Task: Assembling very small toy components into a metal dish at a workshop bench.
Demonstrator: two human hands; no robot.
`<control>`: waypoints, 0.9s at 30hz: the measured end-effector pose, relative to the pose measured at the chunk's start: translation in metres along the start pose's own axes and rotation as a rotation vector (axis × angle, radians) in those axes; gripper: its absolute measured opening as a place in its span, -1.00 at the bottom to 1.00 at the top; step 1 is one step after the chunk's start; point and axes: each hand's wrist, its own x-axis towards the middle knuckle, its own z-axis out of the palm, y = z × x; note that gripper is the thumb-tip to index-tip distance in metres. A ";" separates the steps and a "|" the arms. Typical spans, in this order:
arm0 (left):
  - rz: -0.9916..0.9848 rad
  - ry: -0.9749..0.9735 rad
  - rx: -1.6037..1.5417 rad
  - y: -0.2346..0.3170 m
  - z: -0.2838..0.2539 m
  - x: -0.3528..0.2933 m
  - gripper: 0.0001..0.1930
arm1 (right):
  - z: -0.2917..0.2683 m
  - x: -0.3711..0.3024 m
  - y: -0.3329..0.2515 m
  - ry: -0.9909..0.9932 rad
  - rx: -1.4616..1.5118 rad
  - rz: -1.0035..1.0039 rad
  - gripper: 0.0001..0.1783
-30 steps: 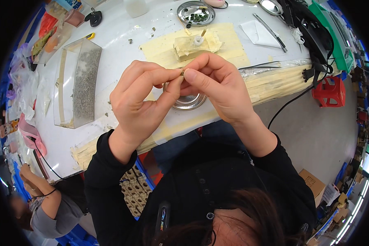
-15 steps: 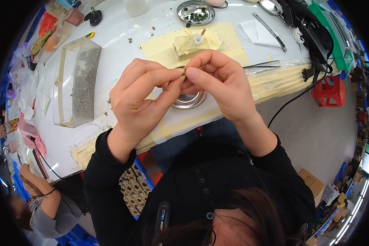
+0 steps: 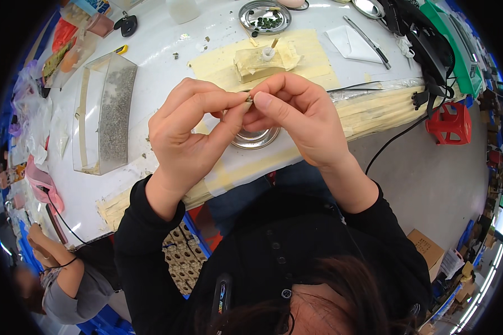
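Observation:
My left hand (image 3: 193,125) and my right hand (image 3: 299,114) meet fingertip to fingertip above the table's front edge. Between them is a tiny dark piece (image 3: 250,99), too small to name, pinched by thumb and forefinger on both sides. Under the hands lies a round shiny metal dish (image 3: 257,139), mostly covered by my fingers. Just beyond stands a tape-wrapped block (image 3: 265,62), with a small white cup (image 3: 268,53) on it that has a thin stick in it. Farther back, a round metal tray (image 3: 246,25) holds several small dark green pieces.
A clear box (image 3: 103,114) of grey granules stands at the left. At the right lie a pen (image 3: 366,42), white paper (image 3: 346,47) and a black bag (image 3: 425,44). A red stool (image 3: 450,124) is on the floor. Another person (image 3: 72,285) sits at the lower left.
Both hands stay nearly in place. The left fingertips have shifted slightly, and a bit more of the tiny piece shows between them.

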 end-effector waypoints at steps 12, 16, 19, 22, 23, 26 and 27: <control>0.092 -0.020 0.222 0.004 -0.003 -0.004 -0.79 | 0.007 0.002 0.012 0.099 -0.895 -0.657 -0.90; 0.062 -0.027 0.112 0.003 -0.002 -0.005 -0.80 | 0.003 -0.002 0.006 0.041 -0.187 -0.127 -0.88; -0.035 -0.076 -0.076 0.003 -0.005 -0.006 -0.80 | -0.009 0.001 0.000 -0.062 0.135 0.121 -0.86; -0.095 -0.116 -0.216 0.002 -0.006 -0.007 -0.79 | -0.012 0.000 -0.003 -0.135 0.247 0.203 -0.86; -0.108 -0.127 -0.251 0.002 -0.006 -0.007 -0.78 | -0.012 0.001 -0.003 -0.146 0.263 0.214 -0.85; -0.127 -0.118 -0.289 -0.001 -0.005 -0.009 -0.79 | -0.012 0.001 -0.003 -0.156 0.292 0.240 -0.85; -0.124 -0.120 -0.291 -0.002 -0.005 -0.009 -0.79 | -0.012 0.001 -0.003 -0.156 0.299 0.247 -0.84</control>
